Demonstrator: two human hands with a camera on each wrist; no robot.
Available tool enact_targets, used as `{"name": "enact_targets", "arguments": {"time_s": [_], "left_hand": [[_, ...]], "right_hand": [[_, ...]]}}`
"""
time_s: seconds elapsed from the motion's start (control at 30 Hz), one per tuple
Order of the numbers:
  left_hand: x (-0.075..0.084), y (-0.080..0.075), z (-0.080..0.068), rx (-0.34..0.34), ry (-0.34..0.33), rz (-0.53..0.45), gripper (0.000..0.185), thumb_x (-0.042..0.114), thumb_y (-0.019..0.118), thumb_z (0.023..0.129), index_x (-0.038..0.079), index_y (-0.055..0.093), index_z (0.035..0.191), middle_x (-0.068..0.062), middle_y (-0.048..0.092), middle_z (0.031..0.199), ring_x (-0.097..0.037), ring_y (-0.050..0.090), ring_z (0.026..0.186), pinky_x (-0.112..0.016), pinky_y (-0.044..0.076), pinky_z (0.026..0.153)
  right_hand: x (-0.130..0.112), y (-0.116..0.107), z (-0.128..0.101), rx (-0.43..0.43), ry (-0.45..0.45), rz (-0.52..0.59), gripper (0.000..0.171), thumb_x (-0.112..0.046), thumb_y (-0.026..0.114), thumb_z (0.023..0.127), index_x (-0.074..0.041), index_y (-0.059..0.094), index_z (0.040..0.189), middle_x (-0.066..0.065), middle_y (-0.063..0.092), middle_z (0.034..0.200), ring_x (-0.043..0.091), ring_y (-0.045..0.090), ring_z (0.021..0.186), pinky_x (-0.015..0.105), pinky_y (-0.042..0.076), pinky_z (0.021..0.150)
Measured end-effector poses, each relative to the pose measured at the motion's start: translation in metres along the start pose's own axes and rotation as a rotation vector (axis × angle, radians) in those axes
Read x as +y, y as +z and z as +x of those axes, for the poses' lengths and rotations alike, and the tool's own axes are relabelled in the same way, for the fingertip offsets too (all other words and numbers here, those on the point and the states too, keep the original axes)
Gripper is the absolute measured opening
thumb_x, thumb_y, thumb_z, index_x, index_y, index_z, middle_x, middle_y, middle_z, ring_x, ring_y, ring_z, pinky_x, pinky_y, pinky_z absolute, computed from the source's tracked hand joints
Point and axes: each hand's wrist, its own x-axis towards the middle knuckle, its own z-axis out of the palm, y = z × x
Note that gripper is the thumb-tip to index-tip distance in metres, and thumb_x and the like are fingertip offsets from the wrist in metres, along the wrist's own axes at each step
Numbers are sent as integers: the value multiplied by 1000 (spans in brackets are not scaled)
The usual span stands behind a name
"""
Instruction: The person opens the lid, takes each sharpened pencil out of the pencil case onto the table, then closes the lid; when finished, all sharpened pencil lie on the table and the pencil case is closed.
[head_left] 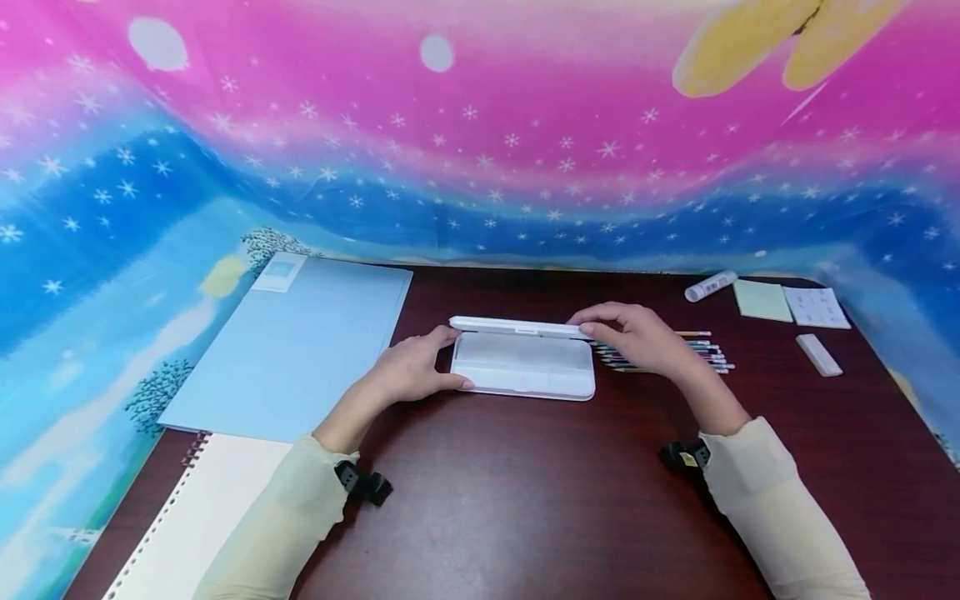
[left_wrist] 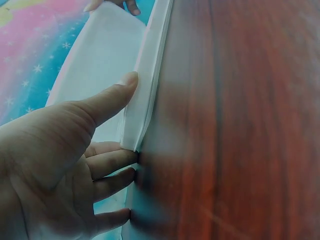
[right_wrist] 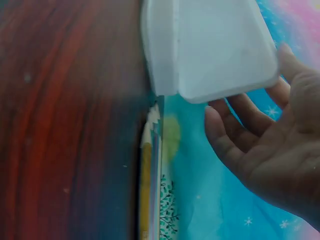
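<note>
A white pencil case lies open in the middle of the dark wooden table, its lid raised along the far side. My left hand grips the case's left end, thumb along the front edge and fingers against the end. In the left wrist view that left hand has its thumb on the case rim. My right hand pinches the lid's right end. The right wrist view shows the right hand holding the lid between thumb and fingers. Several coloured pencils lie just right of the case.
A light blue folder lies at the left, over a spiral notebook. At the far right are a glue stick, a green sticky pad, a white card and an eraser. Patterned cloth hangs behind the table.
</note>
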Motion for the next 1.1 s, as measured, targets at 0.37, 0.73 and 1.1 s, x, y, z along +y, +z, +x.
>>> {"name": "enact_targets", "arguments": {"time_s": [0.37,0.73,1.1], "left_hand": [[-4,2,0,42,32,-138,96,52,84,79,25,28,153,-7,56,150,-33,63,124,-52,49,98],[-5,-2,-2,4,84,-83,74,65,64,90,37,41,154,-1,51,154,-29,54,137,-56,45,107],[3,-2,-3,15,58,-112,71,58,71,88,30,48,149,-6,57,148,-31,59,130,-55,49,101]], "right_hand": [[-9,6,-2,-228,14,-30,62,-35,78,89,-23,55,145,10,51,151,32,49,136,57,43,109],[-16,18,-3,-269,15,-275,88,-38,82,85,-18,38,158,16,38,161,37,39,146,61,37,113],[-17,25,-3,-260,53,-295,92,-36,85,83,-24,36,159,12,38,161,36,42,144,60,38,112]]}}
